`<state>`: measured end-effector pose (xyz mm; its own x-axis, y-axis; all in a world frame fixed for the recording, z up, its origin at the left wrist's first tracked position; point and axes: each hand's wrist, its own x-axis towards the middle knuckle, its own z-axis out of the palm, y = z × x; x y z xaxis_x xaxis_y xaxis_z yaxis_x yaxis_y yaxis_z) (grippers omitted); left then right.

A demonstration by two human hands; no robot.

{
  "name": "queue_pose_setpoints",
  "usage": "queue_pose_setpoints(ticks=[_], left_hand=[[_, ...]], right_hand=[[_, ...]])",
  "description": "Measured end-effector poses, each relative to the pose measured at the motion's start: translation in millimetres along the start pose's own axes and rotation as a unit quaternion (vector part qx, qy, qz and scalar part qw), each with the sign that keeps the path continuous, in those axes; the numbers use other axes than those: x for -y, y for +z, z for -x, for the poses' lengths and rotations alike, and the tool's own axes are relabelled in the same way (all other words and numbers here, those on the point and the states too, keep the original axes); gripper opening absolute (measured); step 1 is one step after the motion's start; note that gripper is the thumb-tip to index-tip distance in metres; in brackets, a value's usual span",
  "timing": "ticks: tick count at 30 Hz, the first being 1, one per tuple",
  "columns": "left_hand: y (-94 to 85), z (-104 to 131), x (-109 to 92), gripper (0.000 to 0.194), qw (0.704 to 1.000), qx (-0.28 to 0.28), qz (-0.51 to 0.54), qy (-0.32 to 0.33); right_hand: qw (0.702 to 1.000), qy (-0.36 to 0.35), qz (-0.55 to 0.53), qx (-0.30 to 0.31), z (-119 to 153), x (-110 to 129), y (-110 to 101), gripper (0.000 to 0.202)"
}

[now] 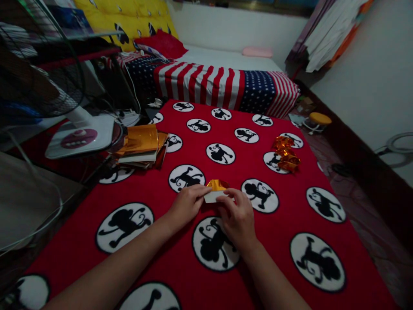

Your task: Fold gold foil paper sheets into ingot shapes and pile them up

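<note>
Between my two hands is a small folded sheet of gold foil paper (214,196), its shiny gold side showing at the far edge and its pale back facing up nearer me. My left hand (187,205) pinches the sheet's left end, with thumb and fingers together. On the right end, my right hand (238,215) grips the paper with thumb and bent fingers. The sheet lies at or just above the red cloth with monkey prints (226,176); I cannot tell whether it touches. Part of the paper is hidden under my fingers.
A stack of gold foil sheets (140,140) lies at the left edge of the cloth, beside a fan's base (80,135). Several crumpled or folded gold foil pieces (287,154) sit at the right. Behind stands a bed with a striped, starred cover (206,84); a yellow stool (319,119) is at right.
</note>
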<state>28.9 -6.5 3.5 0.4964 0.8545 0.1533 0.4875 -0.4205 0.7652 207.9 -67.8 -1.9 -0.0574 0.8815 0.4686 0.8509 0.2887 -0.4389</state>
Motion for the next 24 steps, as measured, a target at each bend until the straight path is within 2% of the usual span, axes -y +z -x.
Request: queue_pose_setpoints(ticks=[4, 7, 10, 13, 16, 18, 21, 24], left_hand=[[5.1, 4.8, -9.4, 0.032, 0.992, 0.025, -0.113, 0.042], [3.9, 8.2, -15.3, 0.028, 0.989, 0.042, -0.138, 0.045], [-1.6, 10.4, -21.0, 0.032, 0.992, 0.066, -0.103, 0.043], [-8.0, 10.7, -26.4, 0.036, 0.995, 0.1, -0.011, 0.024], [-10.7, 9.3, -27.2, 0.035, 0.99, 0.109, 0.082, -0.022], [-10.0, 8.0, -24.2, 0.037, 0.978, 0.116, 0.149, -0.091], [-7.3, 6.0, -19.3, 0.046, 0.936, 0.127, 0.239, -0.226], [-6.1, 4.2, -20.1, 0.047, 0.901, 0.114, 0.297, -0.293]], right_hand=[[1.0, -0.024, -0.012, 0.007, 3.1, 4.1, 2.9, 0.011], [0.999, -0.027, -0.017, 0.003, 2.8, -4.7, 0.1, 0.011], [0.999, -0.028, -0.04, 0.013, 3.6, -11.1, -3.9, 0.01], [0.997, -0.038, -0.069, 0.01, 5.2, -9.9, -5.1, 0.009], [0.995, -0.056, -0.079, 0.01, 6.2, -6.7, -3.1, 0.01], [0.995, -0.066, -0.078, 0.017, 6.5, -6.6, -2.0, 0.008], [0.994, -0.067, -0.078, 0.03, 7.0, -8.6, -2.9, 0.01], [0.994, -0.068, -0.082, 0.037, 8.3, -9.2, -4.8, 0.01]])
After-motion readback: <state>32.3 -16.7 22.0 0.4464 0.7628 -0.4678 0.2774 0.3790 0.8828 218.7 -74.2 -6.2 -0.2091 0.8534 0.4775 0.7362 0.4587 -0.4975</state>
